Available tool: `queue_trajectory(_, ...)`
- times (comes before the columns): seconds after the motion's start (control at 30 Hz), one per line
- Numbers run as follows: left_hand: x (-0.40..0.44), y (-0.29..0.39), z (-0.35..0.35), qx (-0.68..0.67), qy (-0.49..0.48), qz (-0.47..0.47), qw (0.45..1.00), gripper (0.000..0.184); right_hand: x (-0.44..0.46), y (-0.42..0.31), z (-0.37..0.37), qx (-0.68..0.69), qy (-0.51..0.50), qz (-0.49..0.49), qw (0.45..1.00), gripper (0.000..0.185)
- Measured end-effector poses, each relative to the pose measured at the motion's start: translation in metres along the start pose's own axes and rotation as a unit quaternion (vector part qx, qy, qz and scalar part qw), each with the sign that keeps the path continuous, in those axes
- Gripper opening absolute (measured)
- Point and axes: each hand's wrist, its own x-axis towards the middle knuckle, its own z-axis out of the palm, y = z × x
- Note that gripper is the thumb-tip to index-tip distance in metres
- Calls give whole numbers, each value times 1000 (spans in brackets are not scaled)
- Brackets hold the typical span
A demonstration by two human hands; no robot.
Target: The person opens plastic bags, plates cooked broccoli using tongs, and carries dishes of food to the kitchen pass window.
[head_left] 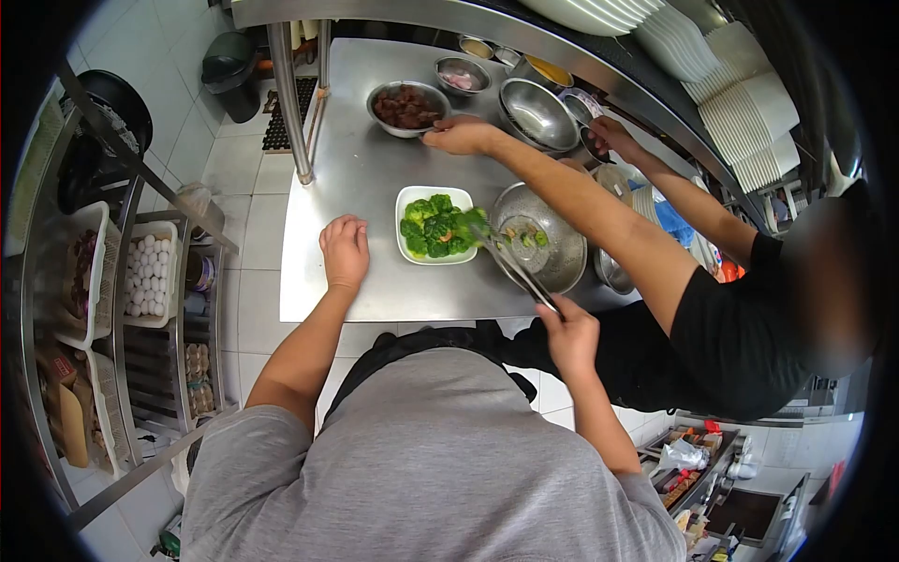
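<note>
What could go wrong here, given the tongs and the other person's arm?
1. Spill: the greens at the tips of the tongs, held by the right hand, are at the white dish's right rim; some could drop onto the table.
2. Bump: the co-worker's forearm reaches across near the steel bowl and tongs; lifting the tongs that way might knock it.

The steel table (412, 295) carries 1 square white dish (399, 223) and several metal bowls (568, 251).

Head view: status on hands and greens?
Right hand grips tongs. Left hand on table. Greens in white dish. Co-worker's arm reaches across table.
</note>
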Motion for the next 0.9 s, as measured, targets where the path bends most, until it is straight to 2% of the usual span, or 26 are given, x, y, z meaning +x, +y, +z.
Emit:
queue_trajectory(0.13, -1, 0, 1, 9, 5, -1, 1000, 11, 16, -11, 52, -6, 6, -63, 998, 29)
queue_trajectory(0.2, 0, 0, 0, 9, 9, -1, 1000, 11, 21, -9, 69, -8, -38, -69, 997, 30)
queue_trajectory(0.3, -4, -1, 2, 11, 9, 1, 1000, 11, 21, 11, 89, -26, -60, -62, 996, 31)
queue_trajectory(0.33, -2, -2, 1, 13, 10, 3, 1000, 11, 23, 0, 77, -47, -110, -21, 993, 31)
queue_trajectory(0.47, -3, 1, 0, 7, 9, -2, 1000, 11, 17, -8, 70, -36, -74, 0, 997, 31)
queue_trajectory(0.53, -2, 2, -1, 8, 7, -3, 1000, 11, 16, -5, 76, -46, -55, -63, 995, 32)
queue_trajectory(0.57, -3, 1, -1, 6, 5, 1, 1000, 11, 17, -5, 73, -48, -51, -60, 996, 32)
queue_trajectory(0.63, -2, 0, 0, 4, 2, -2, 1000, 11, 23, -9, 61, -11, -54, -24, 998, 33)
queue_trajectory(0.67, 2, 1, 1, 3, 4, -1, 1000, 11, 27, -5, 50, -15, -51, 42, 998, 35)
queue_trajectory(0.7, 2, 1, 1, 5, 7, 0, 1000, 11, 29, 5, 39, 21, 15, 27, 999, 36)
queue_trajectory(0.73, -1, 0, 0, 7, 7, 0, 1000, 11, 31, 14, 23, 55, 30, 57, 996, 36)
queue_trajectory(0.77, -3, -1, 0, 7, 4, -1, 1000, 11, 34, 24, 7, 8, 51, 67, 996, 36)
queue_trajectory(0.83, 0, -1, 1, 10, 3, 2, 1000, 10, 38, 25, -22, -126, -8, 106, 986, 36)
queue_trajectory(0.9, -1, 0, 1, 6, 1, 0, 1000, 10, 33, 34, -22, -151, -46, 108, 981, 35)
